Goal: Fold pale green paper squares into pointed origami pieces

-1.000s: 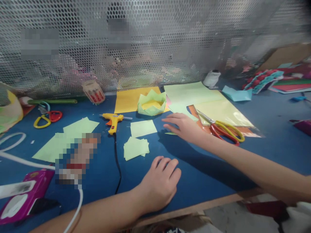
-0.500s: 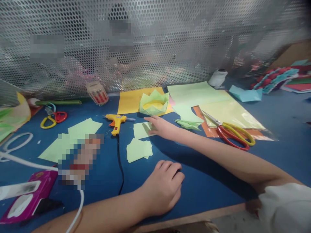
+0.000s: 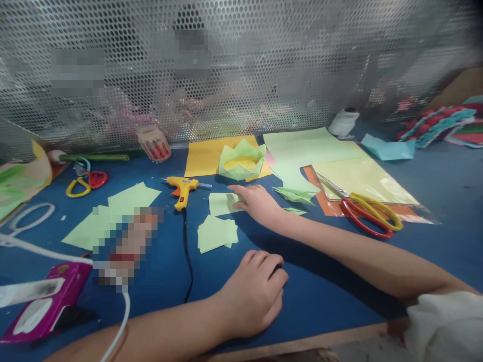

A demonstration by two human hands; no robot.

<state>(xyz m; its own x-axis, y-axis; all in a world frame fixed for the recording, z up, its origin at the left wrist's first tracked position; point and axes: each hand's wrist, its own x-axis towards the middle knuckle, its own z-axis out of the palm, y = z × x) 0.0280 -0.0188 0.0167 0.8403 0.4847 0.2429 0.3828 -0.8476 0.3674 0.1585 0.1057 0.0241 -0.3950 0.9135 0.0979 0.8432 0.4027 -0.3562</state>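
My right hand [image 3: 260,206] reaches over a small light green paper piece [image 3: 223,203]. Its index finger points left with the thumb spread below it, the thumb tip over the paper; the other fingers are partly hidden. My left hand [image 3: 254,294] rests on the blue table near the front edge, fingers curled, with nothing visible in it. A pile of green paper squares [image 3: 218,235] lies between the hands and a yellow glue gun [image 3: 181,188]. Folded green paper pieces [image 3: 296,194] lie just beyond my right wrist. Behind stands a green paper cup with pointed petals [image 3: 241,163].
Large red-and-yellow-handled scissors [image 3: 354,206] lie on plastic-wrapped paper [image 3: 362,176] at right; smaller scissors [image 3: 85,181] lie at left. A jar [image 3: 154,144] stands by the perforated metal screen [image 3: 241,65]. A white cable [image 3: 126,311] crosses my left forearm, near a purple packet [image 3: 49,299].
The view has shifted slightly, so most things sit a little farther right. Another green folded piece now shows beside my right forearm. My hands have hardly moved.
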